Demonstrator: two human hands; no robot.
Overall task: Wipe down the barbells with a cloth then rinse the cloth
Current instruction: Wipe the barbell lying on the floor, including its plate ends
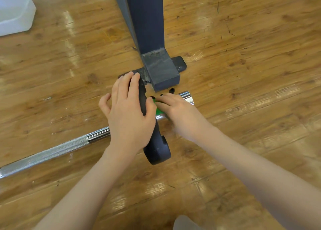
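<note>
A chrome barbell (57, 150) with a knurled grip lies on glossy wooden floor (243, 56), carrying a matte black plate (157, 148) on edge. The left hand (128, 111) grips the plate's rim, fingers and thumb curled over it. The right hand (175, 108) presses a green cloth (159, 110) onto the smooth sleeve, close under a dark steel post (147, 30). A white plastic tub (15, 12) sits well apart, far left.

I see the chrome steel barbell (57, 150) lying diagonally on the floor, a crumpled green cloth (159, 110) bunched on its sleeve.
</note>
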